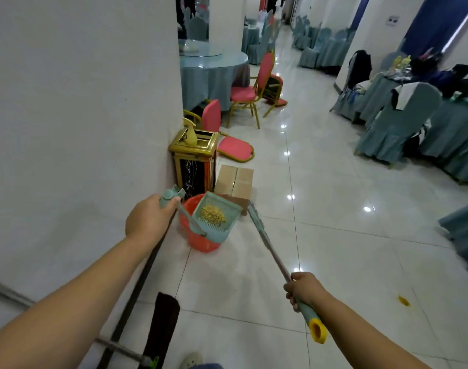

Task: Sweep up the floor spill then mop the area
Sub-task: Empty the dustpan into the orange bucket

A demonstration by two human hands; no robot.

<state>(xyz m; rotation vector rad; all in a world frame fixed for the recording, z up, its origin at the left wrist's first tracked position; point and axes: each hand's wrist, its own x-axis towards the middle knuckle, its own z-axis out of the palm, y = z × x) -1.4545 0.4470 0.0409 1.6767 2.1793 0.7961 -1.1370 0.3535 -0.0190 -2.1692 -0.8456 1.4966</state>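
My left hand grips the teal handle of a long-handled dustpan. The pan hangs over the rim of an orange bucket and holds a heap of yellow crumbs. My right hand grips the teal grip of a broom handle, whose yellow end cap points toward me. The broom head reaches the floor beside the bucket. A small yellow stain lies on the white tiles to my right. A mop with a dark cloth head lies by the wall at my feet.
A gold and black bin with a yellow spray bottle on top stands against the left wall. A cardboard box sits behind the bucket. Pink chairs lie and stand beyond. Covered tables and chairs line the right side.
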